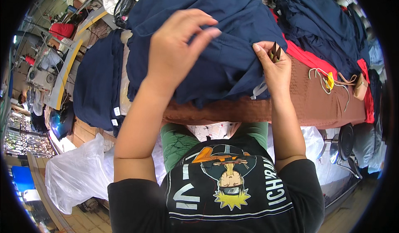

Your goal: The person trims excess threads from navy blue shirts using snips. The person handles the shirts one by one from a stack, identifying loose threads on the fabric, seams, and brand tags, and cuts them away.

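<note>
A navy blue garment [208, 66] lies spread in a heap over a brown-covered surface in front of me. My left hand [176, 45] is raised over its left part, thumb and fingers apart, with nothing visible in it. My right hand [274, 64] is at the garment's right edge, closed around small thread snips [275, 52] whose dark pointed blades stick up past the fingers. Its thumb and forefinger press together beside the navy cloth; whether they pinch cloth or a thread cannot be made out. A pale drawstring end [259, 90] hangs at the garment's near edge.
Folded navy clothes [97, 75] with white labels are stacked at left. More navy cloth [320, 21] and a red strip [307, 54] lie at right, near loose cords and a small tan block [360, 87]. A sewing machine [43, 75] stands far left; clear plastic [79, 170] lies below.
</note>
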The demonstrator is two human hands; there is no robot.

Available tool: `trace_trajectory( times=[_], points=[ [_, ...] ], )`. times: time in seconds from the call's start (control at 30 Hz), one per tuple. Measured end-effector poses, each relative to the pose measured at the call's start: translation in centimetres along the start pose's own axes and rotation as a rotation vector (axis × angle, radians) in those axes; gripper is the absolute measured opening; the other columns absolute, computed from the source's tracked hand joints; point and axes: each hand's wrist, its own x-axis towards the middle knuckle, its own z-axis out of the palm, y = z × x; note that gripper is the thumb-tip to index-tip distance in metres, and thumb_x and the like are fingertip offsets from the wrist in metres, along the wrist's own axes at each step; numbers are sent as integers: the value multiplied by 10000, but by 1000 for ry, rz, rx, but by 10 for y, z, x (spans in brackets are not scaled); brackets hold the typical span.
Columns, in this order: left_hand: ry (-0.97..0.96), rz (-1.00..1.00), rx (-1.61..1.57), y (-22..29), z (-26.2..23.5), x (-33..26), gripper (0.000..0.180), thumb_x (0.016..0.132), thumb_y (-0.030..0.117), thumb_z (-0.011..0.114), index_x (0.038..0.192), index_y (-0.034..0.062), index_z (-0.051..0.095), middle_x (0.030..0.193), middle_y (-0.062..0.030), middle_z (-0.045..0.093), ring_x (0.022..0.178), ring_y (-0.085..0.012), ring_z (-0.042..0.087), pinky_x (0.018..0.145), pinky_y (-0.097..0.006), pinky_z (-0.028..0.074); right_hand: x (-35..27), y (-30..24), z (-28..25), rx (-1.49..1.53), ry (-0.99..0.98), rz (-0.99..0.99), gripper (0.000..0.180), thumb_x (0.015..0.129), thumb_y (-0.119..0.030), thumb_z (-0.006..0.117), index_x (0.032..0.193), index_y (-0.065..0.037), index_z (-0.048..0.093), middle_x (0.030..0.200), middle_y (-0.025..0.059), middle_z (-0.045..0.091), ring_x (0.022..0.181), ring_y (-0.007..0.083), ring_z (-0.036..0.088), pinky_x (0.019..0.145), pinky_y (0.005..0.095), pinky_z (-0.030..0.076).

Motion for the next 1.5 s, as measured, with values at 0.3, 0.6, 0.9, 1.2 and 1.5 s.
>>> trace_trajectory(
  times=[0.3,0.6,0.9,1.2,1.5],
  points=[
    [-114,20,375,0,49,-19,267,691,191,809,894,65,690,965,-22,619,899,-231,615,763,-345,513,-11,-52,5,-58,-63,-150,245,971,-110,489,1204,-35,491,922,-5,466,846,58,429,738,196,355],
    [-130,-327,36,-2,42,-8,140,816,118,727,912,17,717,858,-44,696,777,-137,662,741,-250,513,-7,-31,31,-39,-251,-118,281,973,-148,518,1220,-19,482,924,15,500,850,78,463,783,205,387],
    [-165,-592,-361,-10,27,-1,204,880,169,693,987,-3,711,872,-36,703,822,-75,638,752,-206,490,-14,-37,33,-275,-199,-199,167,876,-47,662,1026,7,612,973,66,644,916,121,607,836,252,470],
    [-139,-563,-431,-12,31,-2,174,882,137,686,981,-4,712,879,-44,706,822,-83,648,744,-207,495,-14,-45,37,-392,-195,-350,132,829,18,672,948,43,617,928,117,652,867,202,654,797,272,498],
    [-141,-549,-424,-12,31,-2,165,876,114,686,975,-15,712,887,-60,708,818,-97,655,775,-222,511,-16,-54,41,-519,-174,-372,138,823,10,674,952,23,628,909,120,646,840,234,667,751,284,518]
  ],
)
